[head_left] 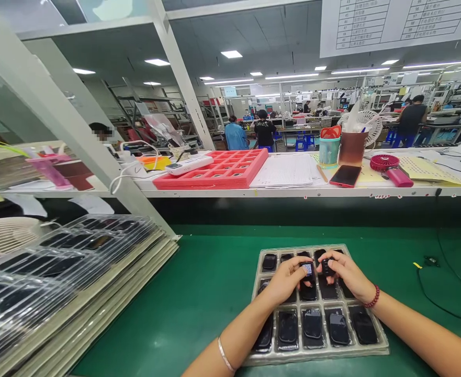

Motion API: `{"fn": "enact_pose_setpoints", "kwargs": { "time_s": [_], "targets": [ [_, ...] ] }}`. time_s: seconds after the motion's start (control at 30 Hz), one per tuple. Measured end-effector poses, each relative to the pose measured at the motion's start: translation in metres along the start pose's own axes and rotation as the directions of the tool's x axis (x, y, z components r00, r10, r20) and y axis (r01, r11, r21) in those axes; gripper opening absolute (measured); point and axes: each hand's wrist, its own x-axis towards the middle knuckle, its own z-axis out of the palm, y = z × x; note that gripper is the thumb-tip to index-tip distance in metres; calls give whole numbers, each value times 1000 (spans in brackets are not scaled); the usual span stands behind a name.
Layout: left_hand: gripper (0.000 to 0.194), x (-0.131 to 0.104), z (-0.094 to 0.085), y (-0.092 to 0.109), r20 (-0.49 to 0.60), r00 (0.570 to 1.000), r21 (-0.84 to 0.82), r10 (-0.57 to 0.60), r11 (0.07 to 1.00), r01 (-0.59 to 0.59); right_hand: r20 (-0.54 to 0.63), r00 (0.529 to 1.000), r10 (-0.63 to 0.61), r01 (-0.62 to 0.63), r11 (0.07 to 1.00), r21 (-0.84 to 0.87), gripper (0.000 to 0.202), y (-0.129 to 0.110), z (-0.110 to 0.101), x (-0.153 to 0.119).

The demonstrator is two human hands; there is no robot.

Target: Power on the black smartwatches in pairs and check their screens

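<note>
A clear plastic tray (pixel 317 358) with several compartments lies on the green table, most of them holding black smartwatch bodies (pixel 339 328). Over its back rows, my left hand (pixel 285 280) is closed on a small black smartwatch (pixel 307 269), whose lit screen shows a white pattern like a QR code. Close beside it, my right hand (pixel 348 272) pinches another small black watch-like piece (pixel 326 267) with a dark face. The two pieces are a short gap apart. My hands and forearms hide parts of the tray.
Stacked trays of black devices (pixel 77 262) rise at the left beside a slanted white post (pixel 167 57). A shelf (pixel 285 192) runs across the back, bearing a red foam tray (pixel 230 173), papers, a phone (pixel 345 176) and a pink fan (pixel 385 162). A black cable (pixel 442 311) lies right.
</note>
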Motion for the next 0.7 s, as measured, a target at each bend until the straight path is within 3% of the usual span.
{"fn": "enact_pose_setpoints", "kwargs": {
  "time_s": [0.7],
  "targets": [
    [25,-2,3,1,-28,999,-96,17,995,-20,50,999,5,7,971,-240,22,0,5,-4]
  ]
}}
